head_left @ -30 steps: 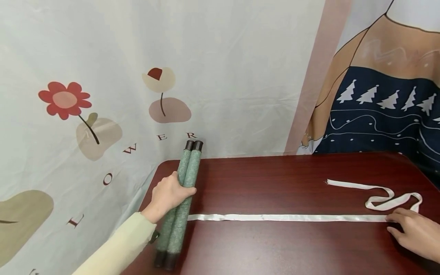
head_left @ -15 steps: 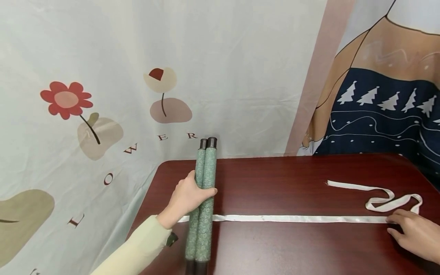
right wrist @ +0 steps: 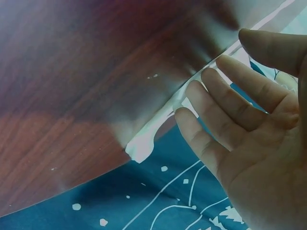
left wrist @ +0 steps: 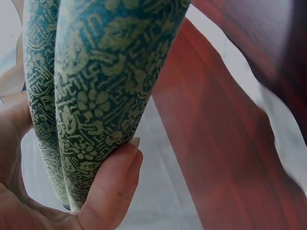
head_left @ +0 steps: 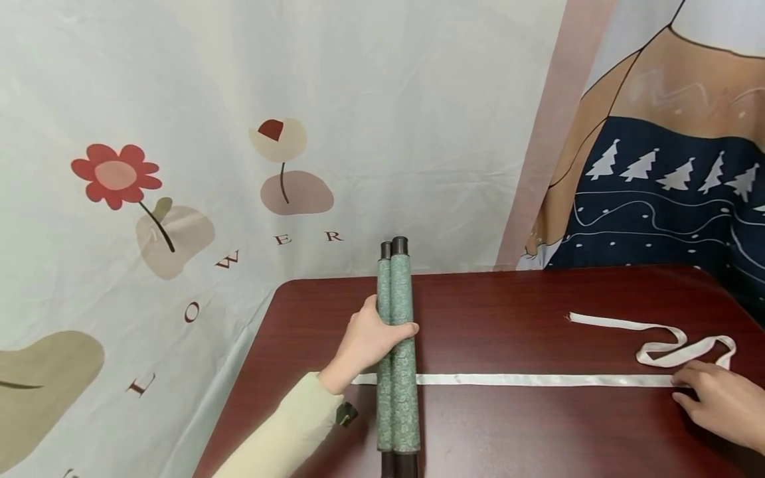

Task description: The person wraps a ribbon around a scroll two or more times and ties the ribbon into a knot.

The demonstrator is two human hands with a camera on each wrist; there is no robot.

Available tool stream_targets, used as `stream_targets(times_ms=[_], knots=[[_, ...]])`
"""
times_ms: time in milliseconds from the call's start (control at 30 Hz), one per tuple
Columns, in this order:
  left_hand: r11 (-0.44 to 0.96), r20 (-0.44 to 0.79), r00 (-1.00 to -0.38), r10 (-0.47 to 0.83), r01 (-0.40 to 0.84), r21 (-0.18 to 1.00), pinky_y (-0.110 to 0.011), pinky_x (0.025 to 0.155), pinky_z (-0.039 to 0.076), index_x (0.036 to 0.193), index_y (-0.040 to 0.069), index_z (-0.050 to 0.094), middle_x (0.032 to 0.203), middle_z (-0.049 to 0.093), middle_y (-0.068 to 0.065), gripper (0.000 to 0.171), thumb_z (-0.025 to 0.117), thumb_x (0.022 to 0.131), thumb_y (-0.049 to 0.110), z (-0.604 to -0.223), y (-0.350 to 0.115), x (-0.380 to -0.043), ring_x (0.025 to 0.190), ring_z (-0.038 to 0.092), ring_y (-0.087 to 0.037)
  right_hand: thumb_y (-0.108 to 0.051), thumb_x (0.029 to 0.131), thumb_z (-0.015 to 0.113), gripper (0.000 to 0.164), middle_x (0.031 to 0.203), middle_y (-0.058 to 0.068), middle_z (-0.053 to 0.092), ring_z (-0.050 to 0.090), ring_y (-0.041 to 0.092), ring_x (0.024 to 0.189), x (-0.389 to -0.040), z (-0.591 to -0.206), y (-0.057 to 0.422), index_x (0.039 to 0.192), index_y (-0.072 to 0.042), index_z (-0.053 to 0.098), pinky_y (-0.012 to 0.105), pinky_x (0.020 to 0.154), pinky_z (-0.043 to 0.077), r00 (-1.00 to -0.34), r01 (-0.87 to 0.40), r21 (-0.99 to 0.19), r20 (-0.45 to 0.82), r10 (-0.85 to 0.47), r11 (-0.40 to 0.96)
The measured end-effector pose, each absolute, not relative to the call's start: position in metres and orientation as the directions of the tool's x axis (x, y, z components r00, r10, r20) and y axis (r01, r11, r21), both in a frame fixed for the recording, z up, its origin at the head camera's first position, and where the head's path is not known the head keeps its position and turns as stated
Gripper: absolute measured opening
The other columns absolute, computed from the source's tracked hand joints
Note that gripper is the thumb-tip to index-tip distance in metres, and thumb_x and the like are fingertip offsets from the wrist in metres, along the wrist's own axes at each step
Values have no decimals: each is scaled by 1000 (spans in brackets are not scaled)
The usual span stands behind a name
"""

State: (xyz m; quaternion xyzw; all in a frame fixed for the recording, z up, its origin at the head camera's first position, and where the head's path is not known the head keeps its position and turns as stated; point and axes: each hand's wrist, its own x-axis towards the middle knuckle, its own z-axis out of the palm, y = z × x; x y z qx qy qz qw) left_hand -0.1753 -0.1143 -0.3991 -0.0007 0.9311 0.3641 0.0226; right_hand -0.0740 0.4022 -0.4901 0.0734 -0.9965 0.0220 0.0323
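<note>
A: Left hand [head_left: 366, 338]?
B: Gripping. I've got two green patterned rolls [head_left: 404, 392] in it, side by side, black-tipped; thumb lies across the right one, other fingers mostly hidden behind.
A: Rolls where?
B: Over the left half of the dark red table [head_left: 514, 431], crossing above the white ribbon [head_left: 538, 380]. Far ends overlap the wall cloth [head_left: 418, 133] in my head view. Can't tell if they touch the tabletop.
A: Right hand [head_left: 720, 403]?
B: Fingers loosely extended, thumb apart, no grip. I see fingertips touching the ribbon by the right side; its slack end snakes across the tabletop beyond.
</note>
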Motion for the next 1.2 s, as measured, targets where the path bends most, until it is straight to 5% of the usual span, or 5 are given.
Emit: stream_targets(times_ms=[300,700,1200], knots=[[713,-54,-997,52,-1,702,-40,79,50,144,5,25,117,59,-17,113,72,61,64,-410,-74,-171,99,57,-23,-10,61,78,21,77,16,61,60,35,75,-76,-492,402,73,-1,64,57,66,47,-988,-136,-37,81,-133,990],[631,-115,-991,66,-47,775,-34,66,50,141,8,28,98,61,-6,110,74,59,63,-423,-32,-164,79,58,-15,-10,59,79,23,74,15,60,59,34,70,-76,-493,400,71,0,62,55,64,47,-983,-146,-30,115,-142,989],[751,-230,-968,102,-77,655,-37,67,50,137,-2,31,96,62,-13,109,75,59,60,-442,7,-159,84,58,-26,-11,60,79,24,68,10,55,57,30,63,-80,-493,398,69,1,60,52,60,47,-993,-105,-23,59,-104,994]])
